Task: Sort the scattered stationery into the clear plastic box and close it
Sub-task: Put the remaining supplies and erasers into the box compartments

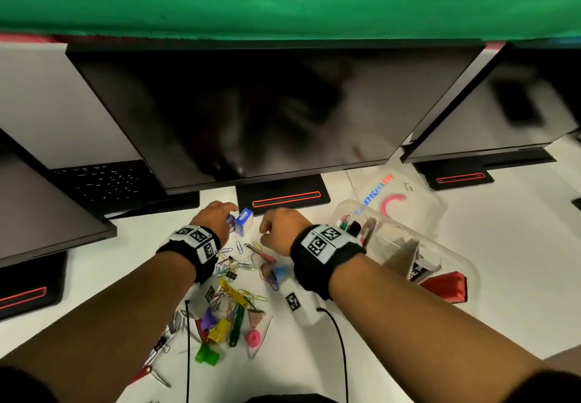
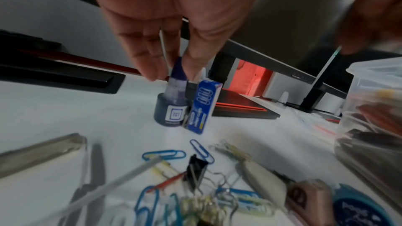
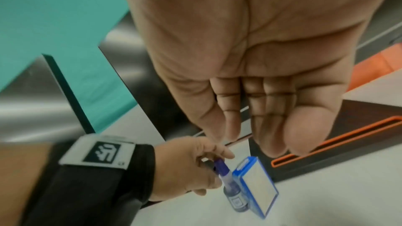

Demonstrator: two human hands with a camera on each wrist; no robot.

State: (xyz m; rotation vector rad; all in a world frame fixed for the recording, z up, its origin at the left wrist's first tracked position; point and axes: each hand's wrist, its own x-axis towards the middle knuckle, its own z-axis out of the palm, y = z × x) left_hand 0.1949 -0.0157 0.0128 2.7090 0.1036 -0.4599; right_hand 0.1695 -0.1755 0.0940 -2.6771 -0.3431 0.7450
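A small dark-blue ink bottle [image 1: 231,222] [image 2: 172,107] [image 3: 234,197] stands upright on the white table, touching a blue paper-clip carton [image 1: 244,221] [image 2: 204,106] [image 3: 256,186]. My left hand [image 1: 217,217] [image 2: 173,73] [image 3: 195,166] pinches the bottle's cap from above. My right hand [image 1: 279,229] [image 3: 256,135] hovers just right of the carton, fingers relaxed and holding nothing. The clear plastic box [image 1: 446,264] [image 2: 369,109] lies open at the right with pens and other items inside. Its lid [image 1: 399,192] lies behind it.
Paper clips [image 1: 232,264] [image 2: 165,155], a black binder clip [image 2: 196,166], coloured clips [image 1: 220,324] and a pink sharpener [image 1: 253,338] are strewn near the front edge. Monitor stands [image 1: 283,196] and a keyboard [image 1: 107,182] line the back. Two black cables [image 1: 338,333] cross the front.
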